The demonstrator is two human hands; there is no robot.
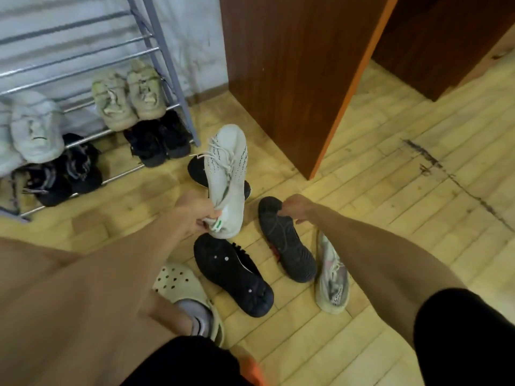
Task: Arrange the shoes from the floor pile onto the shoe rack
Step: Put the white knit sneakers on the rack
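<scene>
My left hand (195,211) grips a white knit sneaker (227,176) by its heel, toe pointing away toward the metal shoe rack (164,48) at upper left. My right hand (295,208) pinches the edge of a dark sneaker (285,240) lying sole-up on the floor. Around them lie another black shoe sole-up (234,277), a grey-white sneaker (333,280) partly under my right forearm, and a black shoe (196,169) mostly hidden behind the white one. The rack's low shelves hold beige sneakers (129,94), white ones (36,129) and black pairs (158,140).
A brown wooden cabinet (292,73) with an orange edge stands right of the rack. My foot in a cream clog (181,288) with a grey sock is at the bottom centre. Pale wood floor (404,218) stretches to the right, with a dark stain.
</scene>
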